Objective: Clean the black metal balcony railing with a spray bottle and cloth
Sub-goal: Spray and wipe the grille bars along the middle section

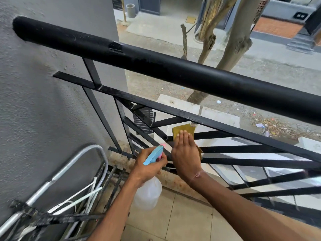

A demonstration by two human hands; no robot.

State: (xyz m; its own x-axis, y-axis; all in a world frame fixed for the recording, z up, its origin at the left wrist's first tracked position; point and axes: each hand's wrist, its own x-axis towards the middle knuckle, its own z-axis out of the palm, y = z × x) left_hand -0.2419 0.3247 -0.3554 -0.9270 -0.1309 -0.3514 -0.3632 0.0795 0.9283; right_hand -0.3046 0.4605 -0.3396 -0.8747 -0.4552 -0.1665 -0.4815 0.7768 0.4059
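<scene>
The left hand (147, 166) is clamped on the neck of a clear plastic spray bottle with a blue head (152, 171), near the floor. Just to its right, the right hand (185, 152) lies flat, fingers together, pressing a soft yellow cloth (182, 130) on the stiff black metal railing (173, 75). The bottle looks light.

No readable text anywhere; a dark sign (300, 15) across the street is too blurred.
</scene>
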